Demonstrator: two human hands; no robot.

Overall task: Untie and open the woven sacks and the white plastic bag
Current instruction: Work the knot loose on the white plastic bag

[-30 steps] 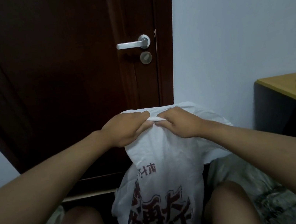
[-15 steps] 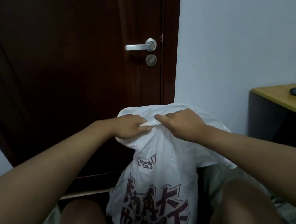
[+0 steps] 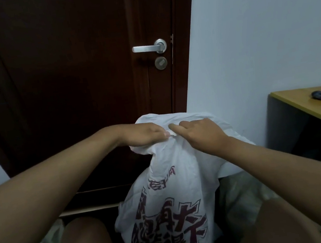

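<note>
The white plastic bag (image 3: 167, 193) stands upright between my knees, its red printed characters facing me, and its gathered neck rises to where my two hands meet at about the centre of the view. My left hand (image 3: 142, 133) comes in from eight o'clock and grips the bunched top of the bag, fingers curled round the plastic with the thumb tip pressed against the twist. My right hand (image 3: 199, 134) comes in from four o'clock and lies on the same twist just beside the left; its index finger points toward nine o'clock at the knot, the other fingers curl down into the crumpled plastic and pinch it. The two hands nearly touch at the neck. Loose plastic billows up behind them toward twelve o'clock and spills out past my right wrist toward three o'clock.

A pale woven sack (image 3: 242, 194) lies low at five o'clock, behind the bag and under my right forearm; how it is tied I cannot tell.

Beyond the hands at twelve o'clock is a dark door (image 3: 75, 82) with a silver handle (image 3: 149, 47). At three o'clock a wooden desk (image 3: 308, 106) carries a small dark object (image 3: 177, 117).
</note>
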